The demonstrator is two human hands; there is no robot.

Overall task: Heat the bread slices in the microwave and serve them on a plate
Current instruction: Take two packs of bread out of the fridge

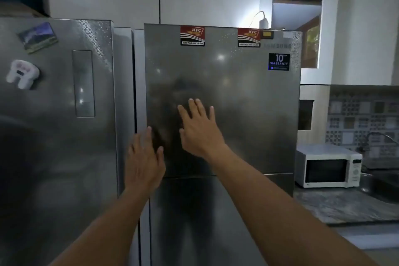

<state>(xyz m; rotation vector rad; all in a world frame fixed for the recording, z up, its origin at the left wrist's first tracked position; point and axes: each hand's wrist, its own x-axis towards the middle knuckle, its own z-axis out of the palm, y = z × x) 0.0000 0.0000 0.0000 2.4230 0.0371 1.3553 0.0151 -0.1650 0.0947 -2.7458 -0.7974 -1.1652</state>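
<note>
A steel fridge (248,103) with two red stickers stands straight ahead, its upper door closed. My right hand (198,129) is spread flat against that door, fingers apart. My left hand (143,162) reaches toward the door's left edge, fingers apart and holding nothing. A white microwave (326,166) sits shut on the counter to the right of the fridge. No bread or plate is in view.
A second steel fridge (58,125) with magnets stands on the left. A dark stone counter (345,207) extends right, with a sink (380,183) and faucet behind the microwave. White cabinets hang above.
</note>
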